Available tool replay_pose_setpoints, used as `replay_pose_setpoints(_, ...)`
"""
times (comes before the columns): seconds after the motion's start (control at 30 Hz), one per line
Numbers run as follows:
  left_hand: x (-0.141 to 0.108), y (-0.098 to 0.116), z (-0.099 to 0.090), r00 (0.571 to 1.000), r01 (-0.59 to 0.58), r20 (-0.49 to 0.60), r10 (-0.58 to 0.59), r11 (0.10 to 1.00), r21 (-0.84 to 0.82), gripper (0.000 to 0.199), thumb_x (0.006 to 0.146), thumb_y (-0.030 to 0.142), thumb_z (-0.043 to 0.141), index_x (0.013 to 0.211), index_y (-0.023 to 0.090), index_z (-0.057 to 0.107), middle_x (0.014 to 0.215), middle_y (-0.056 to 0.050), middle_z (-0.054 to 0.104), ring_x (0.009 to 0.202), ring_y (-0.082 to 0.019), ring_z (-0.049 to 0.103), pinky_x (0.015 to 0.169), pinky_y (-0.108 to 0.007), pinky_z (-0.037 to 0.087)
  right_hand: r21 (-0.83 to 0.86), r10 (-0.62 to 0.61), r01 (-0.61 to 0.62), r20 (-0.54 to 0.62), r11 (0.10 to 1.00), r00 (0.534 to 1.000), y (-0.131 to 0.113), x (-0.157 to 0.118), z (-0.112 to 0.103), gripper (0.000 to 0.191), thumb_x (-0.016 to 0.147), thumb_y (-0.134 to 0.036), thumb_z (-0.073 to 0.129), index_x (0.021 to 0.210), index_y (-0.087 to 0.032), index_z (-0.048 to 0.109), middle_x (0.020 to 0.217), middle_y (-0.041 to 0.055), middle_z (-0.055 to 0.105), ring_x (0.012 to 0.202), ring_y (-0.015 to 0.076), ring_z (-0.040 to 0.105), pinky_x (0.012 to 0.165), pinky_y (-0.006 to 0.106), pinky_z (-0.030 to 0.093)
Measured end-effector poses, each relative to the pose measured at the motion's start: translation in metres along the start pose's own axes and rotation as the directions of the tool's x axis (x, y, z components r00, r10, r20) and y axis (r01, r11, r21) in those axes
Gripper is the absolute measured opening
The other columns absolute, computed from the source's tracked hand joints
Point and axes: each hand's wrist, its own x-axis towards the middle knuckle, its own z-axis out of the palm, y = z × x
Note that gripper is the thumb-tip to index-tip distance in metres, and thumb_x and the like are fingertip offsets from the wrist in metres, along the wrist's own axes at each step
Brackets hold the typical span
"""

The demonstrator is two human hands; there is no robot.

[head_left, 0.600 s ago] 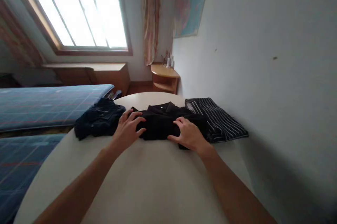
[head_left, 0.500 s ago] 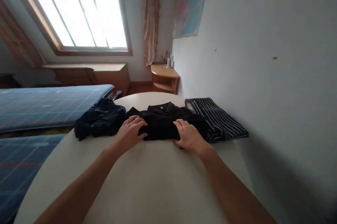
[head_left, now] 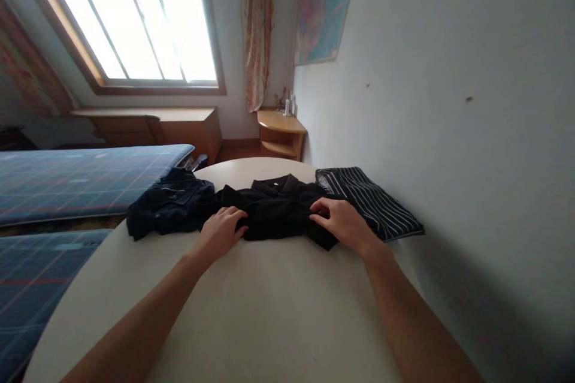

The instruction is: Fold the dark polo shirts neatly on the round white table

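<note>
A black collared shirt [head_left: 274,212] lies gathered across the far part of a round white table [head_left: 269,305], its collar towards the window. My left hand [head_left: 222,228] rests on the shirt's near left part, fingers bent and thumb apart. At the right part, my right hand [head_left: 344,221] pinches the black cloth between thumb and fingers. A dark flap of the shirt sticks out over the table below this hand. To the left is a bunched dark navy garment [head_left: 168,206] touching the shirt. A folded black-and-white striped cloth [head_left: 377,203] lies at the right, partly behind my right hand.
A white wall [head_left: 440,107] runs close along the table's right side. Blue plaid mattresses [head_left: 90,182] are at the left. Beyond the table stand a wooden desk [head_left: 188,125] under the window [head_left: 135,17] and a small corner shelf [head_left: 283,125] with small items on it.
My right hand has moved right and slightly up, and its fingers have drawn together. The shirt's near right flap now shows. My left hand has shifted only slightly down.
</note>
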Motion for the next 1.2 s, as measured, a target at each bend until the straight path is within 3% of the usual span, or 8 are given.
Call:
replay_pose_setpoints(0.13, 0.0, 0.002, 0.003, 0.998, 0.002, -0.063, -0.001, 1.0, 0.018, 0.018, 0.09, 0.03, 0.065, 0.106, 0.024, 0.069, 0.104, -0.006, 0.071, 0.101, -0.027, 0.064, 0.082, -0.037, 0.052, 0.011, -0.029, 0.029, -0.026, 1.0, 0.999, 0.005, 0.002, 0.001, 0.017, 0.087, -0.015, 0.062, 0.097, -0.022, 0.073, 0.097, 0.0042, 0.077, 0.09, 0.0222, 0.072, 0.084, 0.036, 0.053)
replay_pose_setpoints(0.23, 0.0, 0.009, 0.004, 0.985, -0.022, -0.17, 0.025, 1.0, 0.021, 0.016, 0.093, 0.033, 0.061, 0.103, 0.022, 0.068, 0.101, -0.007, 0.071, 0.096, -0.026, 0.065, 0.081, -0.038, 0.054, 0.057, -0.039, 0.047, -0.14, 0.997, 0.989, 0.007, 0.005, 0.006, 0.021, 0.09, -0.013, 0.056, 0.102, -0.021, 0.07, 0.103, 0.006, 0.075, 0.095, 0.0226, 0.07, 0.088, 0.038, 0.052)
replay_pose_setpoints(0.4, -0.003, 0.025, 0.009, 0.943, -0.146, -0.305, 0.134, 0.989, -0.019, 0.021, 0.096, 0.031, 0.057, 0.114, 0.021, 0.062, 0.118, -0.008, 0.068, 0.104, -0.025, 0.065, 0.088, -0.039, 0.054, 0.21, -0.042, 0.099, -0.262, 0.973, 0.964, 0.001, 0.007, 0.011, 0.017, 0.092, -0.017, 0.053, 0.104, -0.02, 0.064, 0.101, 0.0059, 0.072, 0.09, 0.0199, 0.068, 0.084, 0.034, 0.051)
replay_pose_setpoints(0.6, -0.005, 0.034, 0.02, 0.95, -0.149, -0.287, 0.122, 0.986, -0.072, 0.029, 0.096, 0.029, 0.058, 0.124, 0.022, 0.058, 0.123, -0.008, 0.068, 0.107, -0.026, 0.066, 0.09, -0.04, 0.054, 0.299, -0.061, 0.104, -0.149, 0.949, 0.987, -0.017, 0.003, 0.008, 0.012, 0.095, -0.027, 0.053, 0.102, -0.022, 0.061, 0.086, 0.001, 0.067, 0.065, 0.0141, 0.057, 0.063, 0.027, 0.044)
replay_pose_setpoints(0.8, -0.001, 0.032, 0.025, 0.956, -0.132, -0.273, 0.104, 0.987, -0.088, 0.026, 0.095, 0.024, 0.058, 0.12, 0.021, 0.061, 0.121, -0.008, 0.069, 0.105, -0.025, 0.066, 0.089, -0.04, 0.055, 0.305, -0.099, 0.102, -0.025, 0.947, 0.995, -0.018, 0.0, 0.009, 0.013, 0.096, -0.025, 0.049, 0.096, -0.021, 0.062, 0.074, -0.0026, 0.06, 0.06, 0.0121, 0.051, 0.056, 0.024, 0.036)
replay_pose_setpoints(1.0, 0.0, 0.024, 0.026, 0.958, -0.139, -0.269, 0.101, 0.982, -0.125, 0.017, 0.098, 0.026, 0.052, 0.105, 0.022, 0.067, 0.106, -0.006, 0.074, 0.096, -0.023, 0.07, 0.085, -0.038, 0.055, 0.244, -0.166, 0.177, -0.067, 0.953, 0.984, -0.015, 0.002, 0.007, 0.026, 0.091, -0.01, 0.044, 0.092, -0.022, 0.067, 0.087, 0.0012, 0.068, 0.078, 0.0147, 0.061, 0.074, 0.027, 0.044)
replay_pose_setpoints(1.2, 0.0, 0.021, 0.023, 0.938, -0.02, -0.338, -0.08, 0.959, -0.283, 0.021, 0.101, 0.029, 0.045, 0.109, 0.023, 0.063, 0.105, -0.005, 0.072, 0.093, -0.021, 0.07, 0.08, -0.031, 0.054, 0.179, -0.133, 0.165, -0.179, 0.97, 0.975, -0.008, 0.005, 0.006, 0.031, 0.091, -0.01, 0.044, 0.101, -0.023, 0.07, 0.101, 0.0045, 0.071, 0.094, 0.0191, 0.066, 0.09, 0.034, 0.049)
